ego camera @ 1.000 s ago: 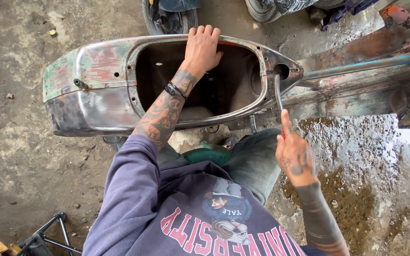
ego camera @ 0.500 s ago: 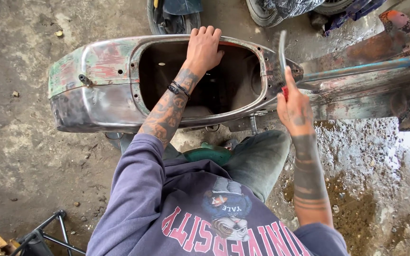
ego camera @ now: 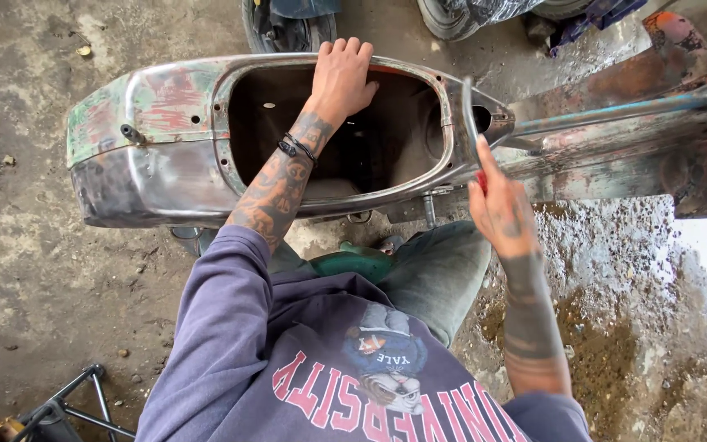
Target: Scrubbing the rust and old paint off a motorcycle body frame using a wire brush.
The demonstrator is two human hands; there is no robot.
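Scooter shell lying crosswise ahead of you, both hands at its open bay.

The shell [ego camera: 157, 139] has its long axis running left to right, just beyond your knees. Your left hand [ego camera: 341, 78] lies flat, fingers spread, on the far rim of the bay, gripping nothing. Your right hand [ego camera: 501, 209] is nearer you, closed on a red-handled tool [ego camera: 468, 123] whose thin bent metal shaft points up to the bay's right end. The shell is bare dented sheet steel, rounded, with patchy green and red paint; the floor [ego camera: 34, 270] is rough, stained concrete.
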